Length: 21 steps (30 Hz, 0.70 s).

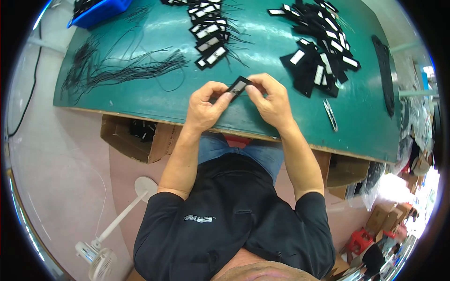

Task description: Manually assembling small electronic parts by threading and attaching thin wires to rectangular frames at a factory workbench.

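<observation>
Between my two hands, over the near edge of the green table, is a small black fabric piece with a pale rectangular window (239, 86). My left hand (205, 108) pinches its lower-left end between thumb and fingers. At its upper-right end, my right hand (273, 102) grips it the same way. Beyond it, a row of similar black pieces (208, 32) with thin cords attached runs toward the far edge. A loose heap of black pieces with white windows (323, 68) lies to the right. Thread snips (330, 114) rest near that heap.
Loose black cords (136, 70) spread over the left of the table (262, 61). A blue bin (101, 11) stands at the far left, and a long black strip (384, 75) lies at the right. Cardboard boxes (124, 140) sit under the table; a white fan (101, 262) stands lower left.
</observation>
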{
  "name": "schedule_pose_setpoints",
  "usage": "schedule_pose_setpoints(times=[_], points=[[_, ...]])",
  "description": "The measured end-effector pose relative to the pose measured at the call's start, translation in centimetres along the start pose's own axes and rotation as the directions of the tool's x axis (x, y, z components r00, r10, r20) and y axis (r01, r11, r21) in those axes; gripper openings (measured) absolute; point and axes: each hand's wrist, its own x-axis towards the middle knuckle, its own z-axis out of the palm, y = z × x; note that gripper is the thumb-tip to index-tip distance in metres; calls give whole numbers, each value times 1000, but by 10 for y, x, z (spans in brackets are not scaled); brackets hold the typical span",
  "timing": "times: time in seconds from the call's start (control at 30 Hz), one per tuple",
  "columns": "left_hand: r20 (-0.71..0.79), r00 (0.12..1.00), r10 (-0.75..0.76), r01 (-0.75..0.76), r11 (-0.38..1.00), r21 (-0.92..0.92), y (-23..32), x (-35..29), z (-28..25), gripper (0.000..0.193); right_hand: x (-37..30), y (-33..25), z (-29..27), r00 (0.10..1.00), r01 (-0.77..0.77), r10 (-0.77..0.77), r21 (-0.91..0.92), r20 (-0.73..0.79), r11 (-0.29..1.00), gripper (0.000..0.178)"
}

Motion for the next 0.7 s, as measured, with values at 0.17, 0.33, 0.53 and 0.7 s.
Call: schedule_pose_setpoints(times=[0.17, 0.33, 0.53, 0.7], points=[[-66, 997, 51, -53, 998, -36, -2, -1, 2, 12, -11, -2, -8, 999, 48, -51, -174, -13, 984, 3], [-170, 981, 96, -70, 986, 151, 3, 10, -13, 11, -18, 6, -12, 997, 70, -77, -226, -21, 972, 5], [-147, 966, 212, -139, 908, 395, 11, 67, -33, 10, -16, 24, -10, 986, 76, -115, -285, -122, 955, 6], [-119, 971, 207, -93, 786, 611, -11, 106, -44, 16, -17, 20, -12, 960, 59, -147, -342, -237, 938, 8]])
